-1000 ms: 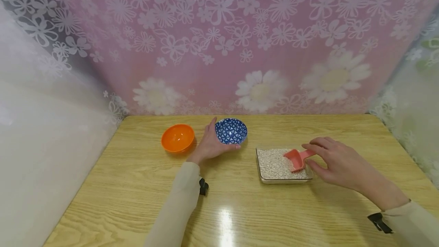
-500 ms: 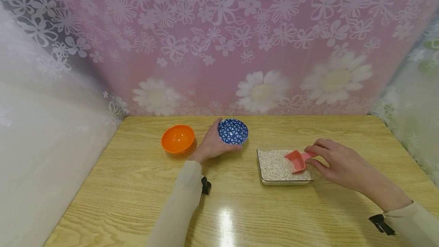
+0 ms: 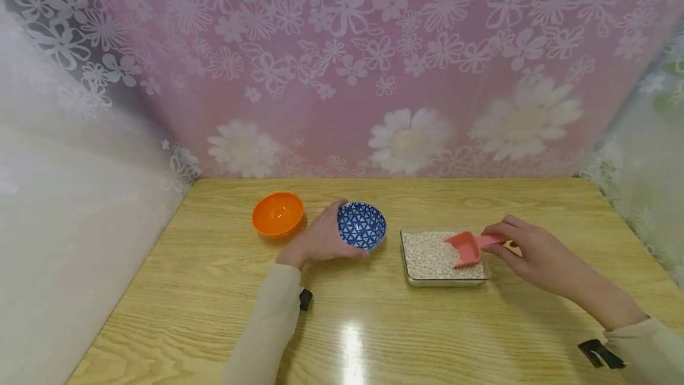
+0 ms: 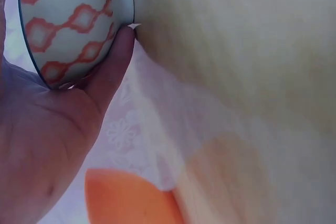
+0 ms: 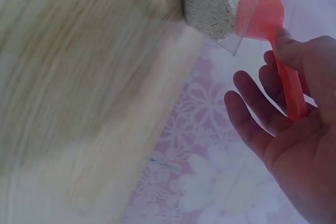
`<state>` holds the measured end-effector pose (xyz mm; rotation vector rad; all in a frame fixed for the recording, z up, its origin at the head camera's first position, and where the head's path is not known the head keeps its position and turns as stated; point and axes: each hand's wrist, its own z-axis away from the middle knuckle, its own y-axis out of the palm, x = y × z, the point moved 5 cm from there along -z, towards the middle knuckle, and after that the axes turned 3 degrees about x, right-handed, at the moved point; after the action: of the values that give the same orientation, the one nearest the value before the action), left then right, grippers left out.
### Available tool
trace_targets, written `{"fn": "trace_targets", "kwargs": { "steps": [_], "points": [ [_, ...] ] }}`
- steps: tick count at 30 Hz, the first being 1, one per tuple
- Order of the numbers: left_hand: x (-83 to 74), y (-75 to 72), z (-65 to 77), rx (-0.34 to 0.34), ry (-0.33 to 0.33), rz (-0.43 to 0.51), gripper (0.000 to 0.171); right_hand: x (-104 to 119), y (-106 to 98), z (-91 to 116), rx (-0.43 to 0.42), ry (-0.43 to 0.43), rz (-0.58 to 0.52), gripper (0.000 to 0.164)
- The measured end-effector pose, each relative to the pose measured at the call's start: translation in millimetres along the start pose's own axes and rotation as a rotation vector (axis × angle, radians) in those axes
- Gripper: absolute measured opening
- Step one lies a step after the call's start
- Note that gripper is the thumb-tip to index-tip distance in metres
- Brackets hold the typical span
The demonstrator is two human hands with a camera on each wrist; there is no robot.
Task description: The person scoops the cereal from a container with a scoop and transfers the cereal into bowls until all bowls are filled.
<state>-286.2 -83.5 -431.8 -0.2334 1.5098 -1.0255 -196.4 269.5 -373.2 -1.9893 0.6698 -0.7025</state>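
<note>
My left hand (image 3: 322, 236) grips a bowl (image 3: 361, 226) by its side, thumb and fingers spread around it. Blue and white triangles cover its inside; in the left wrist view the bowl's outer wall (image 4: 71, 30) is white with red diamond shapes. Whether its base touches the table I cannot tell. At the right, my right hand (image 3: 545, 260) pinches the handle of a pinkish-red scoop (image 3: 467, 248). The scoop's front edge lies in pale flakes like rolled oats (image 3: 430, 254), which fill a clear rectangular container (image 3: 446, 283). In the right wrist view the scoop's handle (image 5: 290, 85) runs between thumb and fingers.
An orange bowl (image 3: 278, 214) stands left of my left hand, close to it. All this is on a wood-grain table (image 3: 214, 314). A pink flowered curtain (image 3: 331, 64) hangs behind the table's back edge, with pale sheets at both sides.
My left hand has brought the patterned bowl a little nearer to me. The right hand has shifted slightly right with the scoop, which still sits in the flakes.
</note>
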Motion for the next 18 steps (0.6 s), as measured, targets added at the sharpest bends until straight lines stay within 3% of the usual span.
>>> {"fn": "trace_targets", "kwargs": {
  "steps": [5,11,14,18],
  "points": [
    [1.3,4.6,25.3,0.036,0.033,-0.012,0.13,-6.6,2.2,6.6,-0.023,0.057,-0.041,0.044],
    [-0.8,2.5,43.1,0.058,0.01,-0.019,0.132,-8.5,6.7,8.1,-0.055,0.081,-0.056,0.044],
    [-16.0,-2.0,48.5,0.038,0.012,-0.043,0.129,-6.9,8.9,5.6,-0.061,0.051,-0.053,0.047],
    [-56.6,1.0,53.1,-0.043,0.096,-0.104,0.12,-5.1,9.6,4.7,-0.061,0.035,-0.045,0.05]
  ]
}}
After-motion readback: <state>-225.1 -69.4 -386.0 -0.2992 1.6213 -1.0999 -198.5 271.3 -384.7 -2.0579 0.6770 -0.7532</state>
